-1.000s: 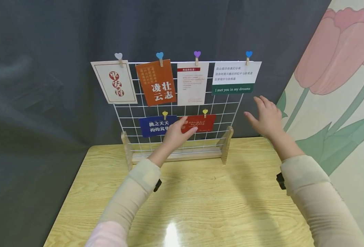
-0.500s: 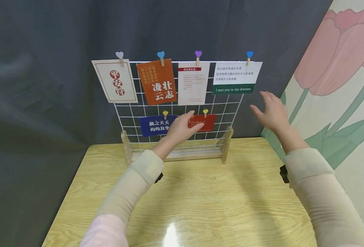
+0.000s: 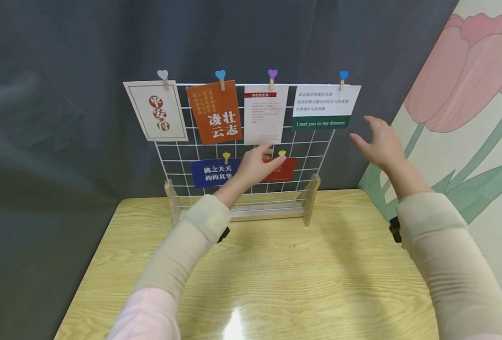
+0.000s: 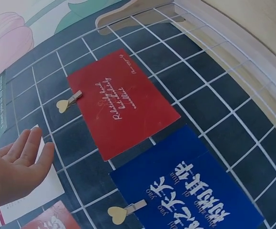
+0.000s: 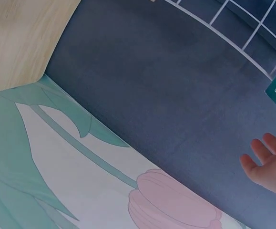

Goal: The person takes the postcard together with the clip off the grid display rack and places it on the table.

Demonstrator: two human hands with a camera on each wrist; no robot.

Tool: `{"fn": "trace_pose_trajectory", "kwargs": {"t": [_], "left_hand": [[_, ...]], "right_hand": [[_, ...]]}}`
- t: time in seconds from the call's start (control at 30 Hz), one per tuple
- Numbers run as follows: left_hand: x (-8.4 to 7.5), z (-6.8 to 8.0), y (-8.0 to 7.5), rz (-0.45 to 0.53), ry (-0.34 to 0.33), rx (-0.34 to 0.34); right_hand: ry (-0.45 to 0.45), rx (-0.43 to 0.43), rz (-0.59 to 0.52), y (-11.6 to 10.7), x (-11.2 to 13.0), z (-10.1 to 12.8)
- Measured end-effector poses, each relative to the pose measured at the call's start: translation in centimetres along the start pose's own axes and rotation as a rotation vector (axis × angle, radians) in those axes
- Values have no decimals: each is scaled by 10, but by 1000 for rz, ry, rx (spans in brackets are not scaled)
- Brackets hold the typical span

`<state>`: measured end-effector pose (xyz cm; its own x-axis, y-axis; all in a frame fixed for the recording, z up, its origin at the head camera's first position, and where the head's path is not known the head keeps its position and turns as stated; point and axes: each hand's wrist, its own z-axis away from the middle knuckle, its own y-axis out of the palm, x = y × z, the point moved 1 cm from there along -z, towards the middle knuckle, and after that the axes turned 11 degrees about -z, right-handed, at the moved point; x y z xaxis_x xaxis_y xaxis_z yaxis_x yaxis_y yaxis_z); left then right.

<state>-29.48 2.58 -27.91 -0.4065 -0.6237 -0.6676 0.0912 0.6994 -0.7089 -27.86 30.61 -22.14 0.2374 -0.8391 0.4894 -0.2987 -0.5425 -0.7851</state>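
Note:
My left hand point(image 3: 255, 164) hovers in front of the wire grid rack point(image 3: 170, 160), its fingers loosely spread with nothing held. It covers part of the red card point(image 3: 286, 171) and the right end of the blue card point(image 3: 212, 173). Off the rack's right side, my right hand point(image 3: 383, 144) is raised and empty, nearest the white and green card point(image 3: 321, 107). Heart-topped clothespins fix the cards; a purple one point(image 3: 272, 75) pins the white text card point(image 3: 264, 115). In the left wrist view a yellow-heart clothespin point(image 4: 69, 101) grips the red card's edge.
An orange card point(image 3: 216, 113) and a cream card point(image 3: 157, 113) hang at the top left. The rack stands on wooden feet point(image 3: 312, 200) at the back of the wooden table point(image 3: 276, 274). Behind it is a dark curtain point(image 3: 85, 94); a tulip-patterned wall point(image 3: 468, 85) is at right.
Both hands have moved upward and to the right, the left from the blue and red cards to just below the white text card. The cards have stayed in place.

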Motion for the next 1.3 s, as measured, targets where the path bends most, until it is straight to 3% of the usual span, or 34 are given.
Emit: {"fn": "trace_pose_trajectory", "kwargs": {"t": [0.27, 0.73, 1.03, 1.3], "left_hand": [[-2, -7, -3, -26, 7, -22], [-11, -17, -3, 125, -24, -51], [-17, -25, -5, 113, -5, -74], [-25, -31, -10, 71, 5, -48]], "right_hand": [[3, 14, -30, -11, 6, -10], [137, -27, -261, -24, 21, -26], [184, -36, -274, -34, 26, -33], [186, -34, -266, -45, 41, -44]]}}
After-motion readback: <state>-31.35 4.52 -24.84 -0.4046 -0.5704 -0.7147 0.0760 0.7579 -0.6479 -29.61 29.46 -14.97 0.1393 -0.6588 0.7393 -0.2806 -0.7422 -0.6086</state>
